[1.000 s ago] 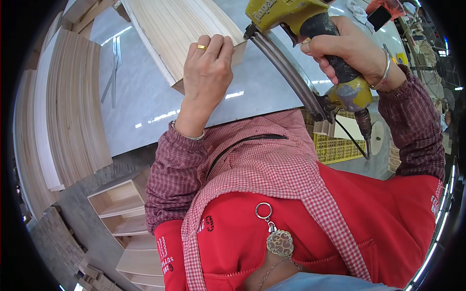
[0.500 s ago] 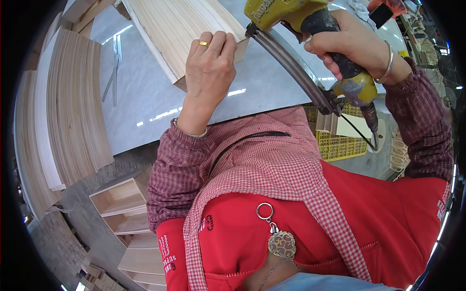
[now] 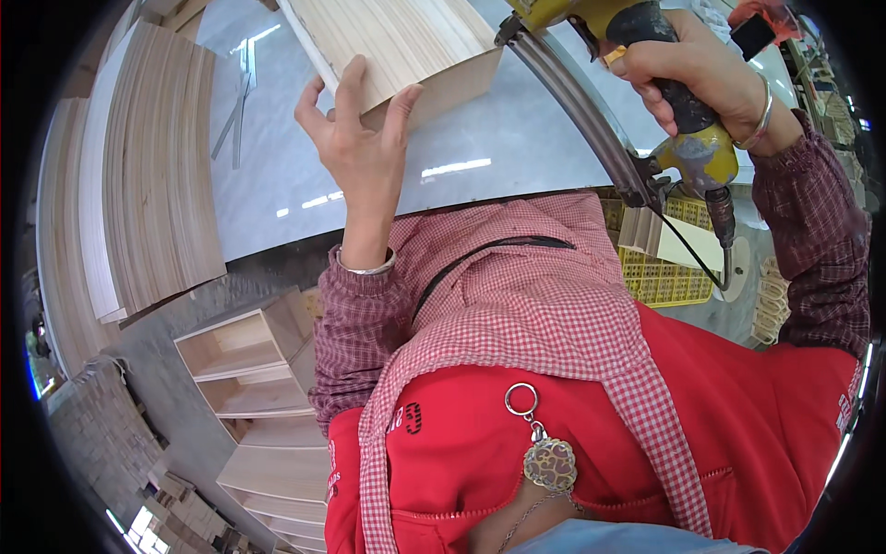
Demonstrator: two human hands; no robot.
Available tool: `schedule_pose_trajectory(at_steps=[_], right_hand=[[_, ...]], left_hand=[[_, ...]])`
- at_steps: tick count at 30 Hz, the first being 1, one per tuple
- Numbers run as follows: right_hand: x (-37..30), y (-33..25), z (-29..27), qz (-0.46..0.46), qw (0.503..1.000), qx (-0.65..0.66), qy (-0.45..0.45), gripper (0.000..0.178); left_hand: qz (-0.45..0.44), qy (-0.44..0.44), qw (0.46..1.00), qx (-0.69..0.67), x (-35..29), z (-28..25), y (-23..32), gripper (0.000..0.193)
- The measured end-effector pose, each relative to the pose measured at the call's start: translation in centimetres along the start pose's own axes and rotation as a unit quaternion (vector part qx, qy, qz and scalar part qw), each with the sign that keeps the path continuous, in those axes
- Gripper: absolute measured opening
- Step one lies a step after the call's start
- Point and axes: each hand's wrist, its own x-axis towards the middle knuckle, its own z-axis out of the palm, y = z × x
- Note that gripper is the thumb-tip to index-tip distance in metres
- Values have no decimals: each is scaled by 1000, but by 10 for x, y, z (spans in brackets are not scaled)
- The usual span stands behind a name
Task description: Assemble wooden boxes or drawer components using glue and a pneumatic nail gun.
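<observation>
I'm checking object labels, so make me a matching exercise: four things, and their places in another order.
1. nail gun
2. wooden workpiece
3. stacked panels
4. yellow crate

A. at the left hand
B. below the tabletop, right of the apron
C. gripped by the right hand
D. far left of the picture

Pairs: 1-C; 2-A; 3-D; 4-B

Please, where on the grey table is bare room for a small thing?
Bare: the grey table between the wood stack, thin strips and left hand; also between that hand, the wooden workpiece, nail gun and the table's near edge. Crowded: at left, under the stack, and at upper right, around the right hand.
</observation>
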Motion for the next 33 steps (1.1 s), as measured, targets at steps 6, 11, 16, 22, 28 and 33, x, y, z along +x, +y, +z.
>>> schedule_pose_trajectory(at_steps=[6, 11, 16, 22, 28, 33], right_hand=[[1, 1, 0, -15, 1000, -20, 11, 11], [2, 2, -1, -19, 1000, -21, 5, 11], [-2, 2, 4, -43, 997, -61, 15, 11], [-9, -6, 18, -121, 974, -192, 28, 22], [-11, -10, 19, -129, 973, -189, 8, 22], [-11, -13, 22, -129, 973, -192, -1, 23]], left_hand=[[1, -29, 999, -36, 1, 0, -5, 48], [10, -29, 998, -46, 1, 0, -6, 47], [51, -13, 998, -45, -1, 6, -13, 47], [99, 4, 995, -20, 3, 13, -12, 50], [100, 13, 995, -16, 4, 20, -1, 51], [65, 7, 997, -43, 3, 20, 3, 49]])
